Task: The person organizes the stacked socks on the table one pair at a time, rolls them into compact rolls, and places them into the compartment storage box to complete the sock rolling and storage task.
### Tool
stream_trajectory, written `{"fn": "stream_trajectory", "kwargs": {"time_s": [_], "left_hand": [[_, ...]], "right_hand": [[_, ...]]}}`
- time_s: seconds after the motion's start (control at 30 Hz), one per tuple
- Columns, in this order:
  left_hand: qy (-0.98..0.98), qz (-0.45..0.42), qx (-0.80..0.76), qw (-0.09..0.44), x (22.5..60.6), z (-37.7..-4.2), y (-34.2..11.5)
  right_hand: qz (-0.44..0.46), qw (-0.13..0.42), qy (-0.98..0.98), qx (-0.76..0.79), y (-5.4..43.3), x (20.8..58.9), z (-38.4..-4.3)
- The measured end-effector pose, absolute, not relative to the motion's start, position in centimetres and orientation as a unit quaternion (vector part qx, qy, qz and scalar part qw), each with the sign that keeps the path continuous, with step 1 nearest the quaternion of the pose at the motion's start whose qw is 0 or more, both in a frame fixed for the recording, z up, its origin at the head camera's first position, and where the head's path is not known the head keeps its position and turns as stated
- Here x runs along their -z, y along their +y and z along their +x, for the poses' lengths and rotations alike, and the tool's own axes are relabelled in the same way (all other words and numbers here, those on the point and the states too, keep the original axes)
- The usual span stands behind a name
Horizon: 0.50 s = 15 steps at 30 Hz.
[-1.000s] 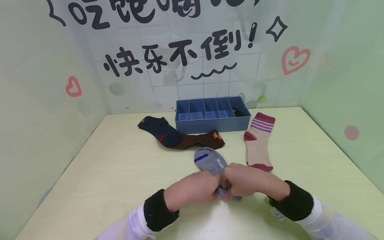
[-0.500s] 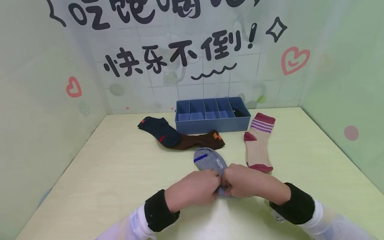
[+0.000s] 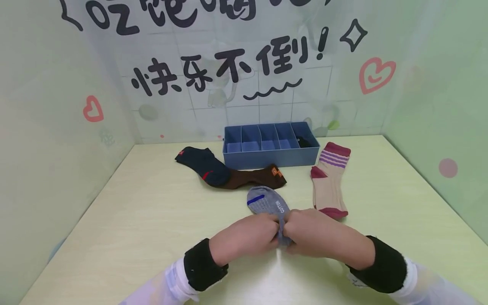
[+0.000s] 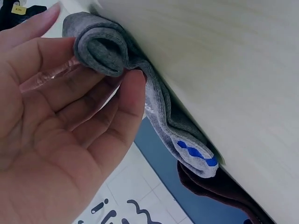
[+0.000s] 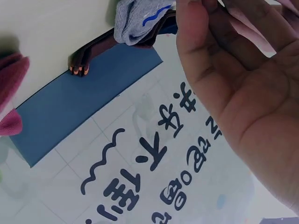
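A grey sock point(image 3: 267, 201) with a blue stripe and the word COTTON lies at the table's middle, toe pointing away. Its near end is rolled into a coil, seen end-on in the left wrist view as the sock roll point(image 4: 100, 49). My left hand point(image 3: 244, 237) holds the coil from the left with curled fingers. From the right, my right hand point(image 3: 324, 233) grips the same end, its knuckles close to the left hand's. The right fingertips are mostly hidden. In the right wrist view, the sock's toe point(image 5: 138, 23) shows beside the right hand point(image 5: 243, 74).
Behind lie a navy sock point(image 3: 203, 165) overlapping a brown sock point(image 3: 248, 178). A beige and maroon sock pair point(image 3: 329, 182) lies at right. The blue divided box point(image 3: 270, 159) stands against the back wall, a black item point(image 3: 303, 142) in its right compartment.
The sock's near end has been rolled further up, so less of it shows beneath my hands. My right hand and wrist have shifted slightly nearer. The other socks and the box stay put.
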<state>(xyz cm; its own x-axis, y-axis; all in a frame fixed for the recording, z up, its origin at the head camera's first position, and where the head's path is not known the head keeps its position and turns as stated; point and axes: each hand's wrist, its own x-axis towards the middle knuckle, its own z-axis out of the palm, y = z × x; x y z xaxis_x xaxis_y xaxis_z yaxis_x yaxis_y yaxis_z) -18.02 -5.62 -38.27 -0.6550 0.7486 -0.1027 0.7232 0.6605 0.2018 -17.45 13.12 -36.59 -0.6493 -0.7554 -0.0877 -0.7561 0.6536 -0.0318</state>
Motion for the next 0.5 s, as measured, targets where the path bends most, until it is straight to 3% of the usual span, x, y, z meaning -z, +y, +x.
{"fn": "stream_trajectory", "kwargs": {"time_s": [0.2, 0.5], "left_hand": [[0.902, 0.415, -0.058, 0.098, 38.1, -18.0, -5.6], [0.899, 0.401, -0.101, 0.145, 38.0, -18.7, -6.0]], "right_hand": [[-0.469, 0.004, 0.882, -0.053, 13.4, 36.9, -17.8], [-0.463, 0.140, 0.873, 0.053, 14.1, 37.3, -19.8]]}}
